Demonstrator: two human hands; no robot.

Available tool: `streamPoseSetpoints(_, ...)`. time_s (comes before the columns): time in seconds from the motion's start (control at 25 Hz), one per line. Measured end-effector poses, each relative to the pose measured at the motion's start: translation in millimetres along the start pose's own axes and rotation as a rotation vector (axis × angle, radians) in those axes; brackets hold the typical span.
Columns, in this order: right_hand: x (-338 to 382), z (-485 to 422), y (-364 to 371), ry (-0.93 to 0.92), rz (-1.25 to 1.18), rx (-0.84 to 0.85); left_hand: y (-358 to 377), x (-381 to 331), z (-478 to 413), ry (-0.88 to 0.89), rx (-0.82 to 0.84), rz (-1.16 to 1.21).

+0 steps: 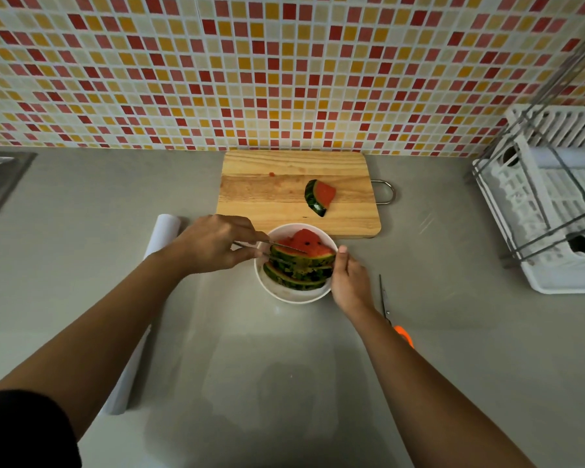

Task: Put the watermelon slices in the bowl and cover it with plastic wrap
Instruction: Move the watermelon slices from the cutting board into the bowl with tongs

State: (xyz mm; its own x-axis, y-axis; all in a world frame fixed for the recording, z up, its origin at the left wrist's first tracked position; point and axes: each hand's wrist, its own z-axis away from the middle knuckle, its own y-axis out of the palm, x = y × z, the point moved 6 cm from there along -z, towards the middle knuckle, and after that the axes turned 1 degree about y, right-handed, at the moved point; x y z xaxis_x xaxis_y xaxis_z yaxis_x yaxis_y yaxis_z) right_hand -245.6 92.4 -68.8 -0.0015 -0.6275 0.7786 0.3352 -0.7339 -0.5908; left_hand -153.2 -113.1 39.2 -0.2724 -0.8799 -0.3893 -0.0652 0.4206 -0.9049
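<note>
Open counter lies nearest you. Beyond it, your left hand pinches tongs closed on the top of the slices stacked in the bowl. Your right hand grips its right rim. Wrap roll left, scissors right. One slice lies on the cutting board behind.

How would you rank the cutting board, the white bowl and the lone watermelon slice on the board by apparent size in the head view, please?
1. cutting board
2. white bowl
3. lone watermelon slice
The bowl is nearer the camera, yet the order is clear.
</note>
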Motion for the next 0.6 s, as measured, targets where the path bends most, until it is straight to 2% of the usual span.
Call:
streamPoseSetpoints(0.12, -2, -1, 0, 0.014, -0.009, 0.005, -8, 17, -2, -0.088, -0.08, 0.06)
streamPoseSetpoints(0.2, -2, -1, 1, 0.021, -0.006, 0.012, -11, 38, -10, -0.291, -0.153, 0.06)
streamPoseSetpoints(0.32, -1, 0, 1, 0.006, -0.007, -0.006, 3, 63, -37, -0.635, -0.057, 0.103)
streamPoseSetpoints(0.36, -1, 0, 0, 0.001, -0.013, -0.013, 11, 69, -47, -0.719, -0.029, 0.183)
streamPoseSetpoints(0.48, -1, 1, 1, 0.004, -0.032, -0.012, 36, 80, -67, -1.021, -0.045, 0.623)
streamPoseSetpoints(0.6, -1, 1, 0, -0.003, -0.034, -0.015, 48, 81, -86, -1.084, -0.017, 0.628)
